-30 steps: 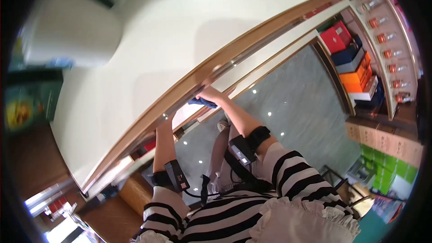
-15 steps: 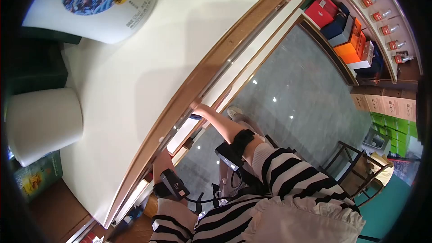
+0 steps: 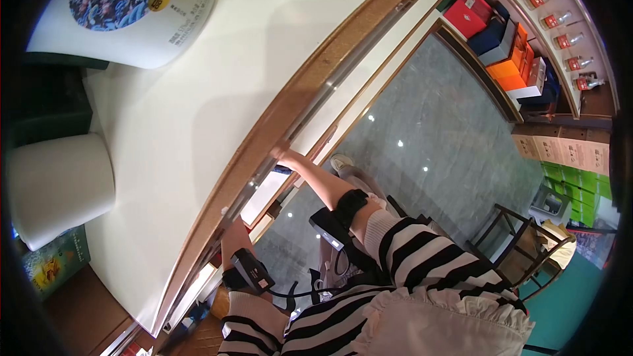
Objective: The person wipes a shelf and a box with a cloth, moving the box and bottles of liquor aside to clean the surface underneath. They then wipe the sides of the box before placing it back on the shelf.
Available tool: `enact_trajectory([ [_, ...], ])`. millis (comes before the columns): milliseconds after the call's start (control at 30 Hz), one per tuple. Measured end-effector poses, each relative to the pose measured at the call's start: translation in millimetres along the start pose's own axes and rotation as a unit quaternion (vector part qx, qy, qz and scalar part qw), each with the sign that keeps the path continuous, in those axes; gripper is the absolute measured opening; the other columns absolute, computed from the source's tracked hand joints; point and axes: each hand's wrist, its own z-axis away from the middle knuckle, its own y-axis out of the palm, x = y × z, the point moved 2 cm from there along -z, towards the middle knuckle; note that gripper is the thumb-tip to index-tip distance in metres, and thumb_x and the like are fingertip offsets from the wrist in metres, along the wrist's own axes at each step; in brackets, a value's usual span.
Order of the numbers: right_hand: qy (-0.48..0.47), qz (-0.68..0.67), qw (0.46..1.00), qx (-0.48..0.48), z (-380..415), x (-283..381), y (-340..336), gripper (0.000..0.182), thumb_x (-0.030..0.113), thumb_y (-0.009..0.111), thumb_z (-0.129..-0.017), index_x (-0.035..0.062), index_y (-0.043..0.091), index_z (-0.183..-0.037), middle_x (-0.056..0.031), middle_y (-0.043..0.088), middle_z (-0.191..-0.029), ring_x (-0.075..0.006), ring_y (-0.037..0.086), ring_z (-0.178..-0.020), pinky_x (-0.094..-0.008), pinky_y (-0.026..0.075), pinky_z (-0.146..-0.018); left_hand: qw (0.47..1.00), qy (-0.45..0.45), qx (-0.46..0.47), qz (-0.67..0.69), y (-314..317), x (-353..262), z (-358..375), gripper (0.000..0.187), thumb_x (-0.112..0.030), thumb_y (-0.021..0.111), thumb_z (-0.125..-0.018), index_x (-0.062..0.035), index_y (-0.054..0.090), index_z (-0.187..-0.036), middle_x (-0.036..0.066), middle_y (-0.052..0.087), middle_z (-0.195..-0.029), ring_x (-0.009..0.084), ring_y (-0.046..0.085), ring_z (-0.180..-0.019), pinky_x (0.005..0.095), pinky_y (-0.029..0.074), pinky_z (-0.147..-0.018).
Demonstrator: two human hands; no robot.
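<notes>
My right hand (image 3: 282, 153) is at the brown front edge (image 3: 290, 118) of a white shelf. Its fingers are hidden behind that edge. Lower down, my left forearm (image 3: 235, 240) reaches under the same edge, and the hand itself is out of sight. What either hand touches inside cannot be made out. A dark blue item, partly visible, lies just below my right wrist. On the shelf top stand a large white jar (image 3: 191, 10) with a round blue patterned label and a smaller white rounded container (image 3: 62, 184).
Dark green boxes (image 3: 49, 102) stand between the white containers. Across the grey floor (image 3: 422, 112), a shelf holds red and orange boxes (image 3: 514, 66) and several small bottles (image 3: 552, 20). A wooden chair (image 3: 521, 244) stands at the right, near stacked green cartons (image 3: 573, 191).
The view has shifted slightly, so the shelf, the jar and both arms sit a little further left. Both hands stay at the shelf edge.
</notes>
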Motion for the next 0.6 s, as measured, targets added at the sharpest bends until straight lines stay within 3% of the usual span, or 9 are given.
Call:
enact_trajectory([
  [167,-0.016,-0.012,1.000,-0.009,-9.2,-15.4,2.5,0.099,0.002,0.051,-0.067,0.0156,-0.027,-0.125,-0.0086,0.055,-0.061,-0.0148,0.052,-0.053,-0.0254,0.042,-0.053,0.997,-0.067,0.025,-0.006,-8.2,-29.0,-32.7,0.053,-0.025,0.034,-0.082,0.0016,0.023,-0.127,0.014,0.015,-0.136,0.0346,0.009,-0.124,0.0498,0.011,-0.100],
  [600,-0.039,-0.002,0.999,-0.018,-20.7,-29.5,4.1,0.100,0.003,0.052,-0.065,0.0146,-0.026,-0.126,-0.0080,0.056,-0.060,-0.0148,0.054,-0.054,-0.0246,0.043,-0.054,0.997,-0.047,0.032,-0.051,-7.5,-37.3,-42.4,0.049,-0.022,0.034,-0.082,0.0018,0.029,-0.124,0.013,0.021,-0.134,0.0324,0.015,-0.123,0.0497,0.014,-0.100],
])
